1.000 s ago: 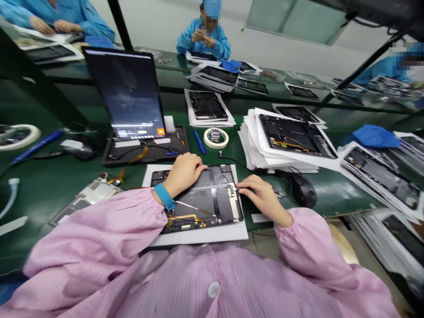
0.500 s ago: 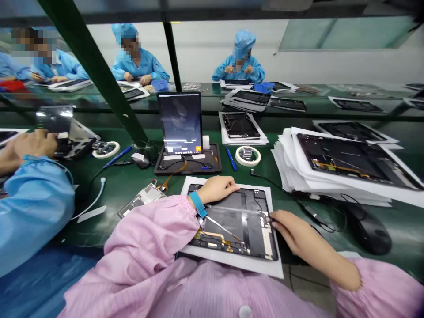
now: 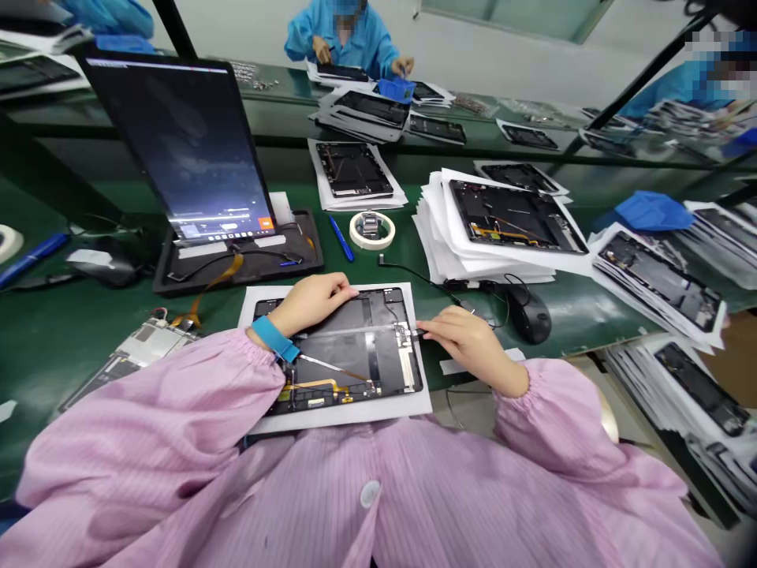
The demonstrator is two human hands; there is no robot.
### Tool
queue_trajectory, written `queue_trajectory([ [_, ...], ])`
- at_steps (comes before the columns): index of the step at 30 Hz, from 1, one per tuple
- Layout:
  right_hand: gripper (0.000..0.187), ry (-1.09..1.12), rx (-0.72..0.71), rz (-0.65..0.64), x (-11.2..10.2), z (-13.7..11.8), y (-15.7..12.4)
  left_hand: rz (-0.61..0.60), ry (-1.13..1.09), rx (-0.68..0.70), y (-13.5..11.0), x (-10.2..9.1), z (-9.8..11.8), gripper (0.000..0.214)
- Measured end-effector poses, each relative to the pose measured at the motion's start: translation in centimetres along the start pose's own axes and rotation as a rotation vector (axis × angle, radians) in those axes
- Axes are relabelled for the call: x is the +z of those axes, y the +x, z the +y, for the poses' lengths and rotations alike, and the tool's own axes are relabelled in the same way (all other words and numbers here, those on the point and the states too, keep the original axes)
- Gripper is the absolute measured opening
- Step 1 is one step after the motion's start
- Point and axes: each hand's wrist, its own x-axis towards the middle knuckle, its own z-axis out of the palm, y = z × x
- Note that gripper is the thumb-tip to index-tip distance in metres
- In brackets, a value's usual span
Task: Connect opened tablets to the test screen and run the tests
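Open tablet housing [image 3: 348, 347], long axis crosswise before the person: left hand [image 3: 311, 304] spread flat on its upper left, right hand [image 3: 470, 339] pinched at its right edge, held item unclear.

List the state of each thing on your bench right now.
Opened tablet: on white paper, gold flex cable exposed.
Left hand: resting on it.
Right hand: at its right edge.
Upright tablet: screen lit, in a tray.
Computer mouse: untouched.
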Motion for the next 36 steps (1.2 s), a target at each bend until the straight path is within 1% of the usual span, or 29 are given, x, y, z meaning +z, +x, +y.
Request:
queue_trajectory([
  [4,0.028,-0.109,-0.055,0.012,-0.1,0.2,0.2,0.002,0.005,-0.002,0.0,0.0,-0.1,0.031],
  [8,0.023,-0.189,-0.103,0.058,0.5,-0.1,0.2,0.004,0.0,0.006,0.2,0.2,-0.4,0.032],
  [13,0.018,-0.163,-0.137,0.119,1.4,-0.3,0.3,0.019,0.005,0.009,0.3,0.4,-0.6,0.032],
  [15,0.018,-0.155,-0.125,0.113,1.4,-0.4,0.2,0.039,0.007,0.006,0.3,0.4,-0.4,0.03],
  [19,0.021,-0.175,-0.098,0.047,1.7,-0.3,-0.1,0.049,-0.016,0.018,0.2,0.3,0.0,0.026],
  [24,0.026,-0.307,-0.166,0.128,2.5,0.4,0.0,0.069,-0.023,0.006,0.7,0.2,-0.1,0.026],
  [27,0.027,-0.348,-0.197,0.124,2.6,0.4,0.1,0.073,-0.025,0.004,0.7,0.3,-0.2,0.027],
  [36,0.03,-0.386,-0.194,0.123,2.5,0.3,0.2,0.072,-0.039,0.009,0.8,0.4,-0.4,0.027],
])
